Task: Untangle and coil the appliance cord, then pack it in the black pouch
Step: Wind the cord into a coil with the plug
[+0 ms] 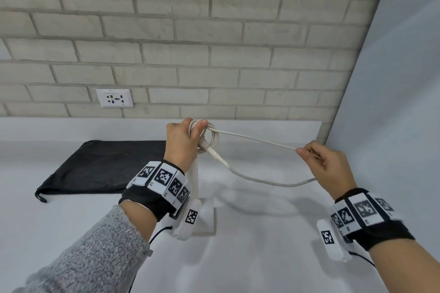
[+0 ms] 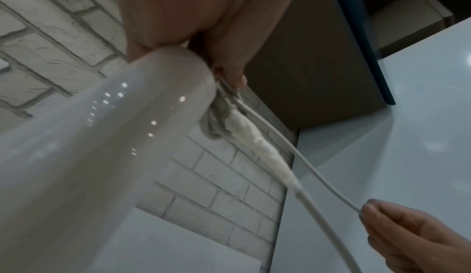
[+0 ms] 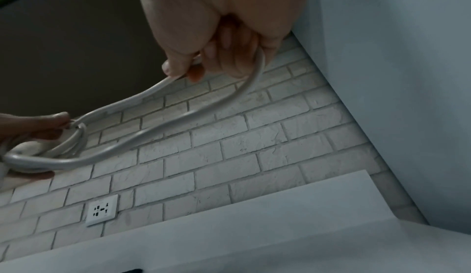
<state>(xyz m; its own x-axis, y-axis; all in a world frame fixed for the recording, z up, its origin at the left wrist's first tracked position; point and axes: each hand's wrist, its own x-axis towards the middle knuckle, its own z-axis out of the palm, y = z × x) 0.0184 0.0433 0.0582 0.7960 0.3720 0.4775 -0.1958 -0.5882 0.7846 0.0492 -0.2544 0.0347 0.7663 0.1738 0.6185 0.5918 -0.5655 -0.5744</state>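
In the head view my left hand (image 1: 190, 133) is raised above the counter. It grips several small loops of the white cord (image 1: 257, 140) together with the top of a white appliance (image 1: 194, 173) that hangs down under it. My thumb lies over the coil. The cord runs right to my right hand (image 1: 302, 151), which pinches it between thumb and forefinger. From there it sags back in a loop to its strain relief (image 1: 219, 157) at the appliance. The black pouch (image 1: 95, 166) lies flat on the counter to the left. The right wrist view shows the same pinch on the cord (image 3: 178, 122).
A white counter (image 1: 262, 257) runs to a brick wall with a wall socket (image 1: 114, 98) above the pouch. A plain pale wall (image 1: 392, 102) closes the right side, close to my right hand. The appliance body (image 2: 102, 136) fills much of the left wrist view.
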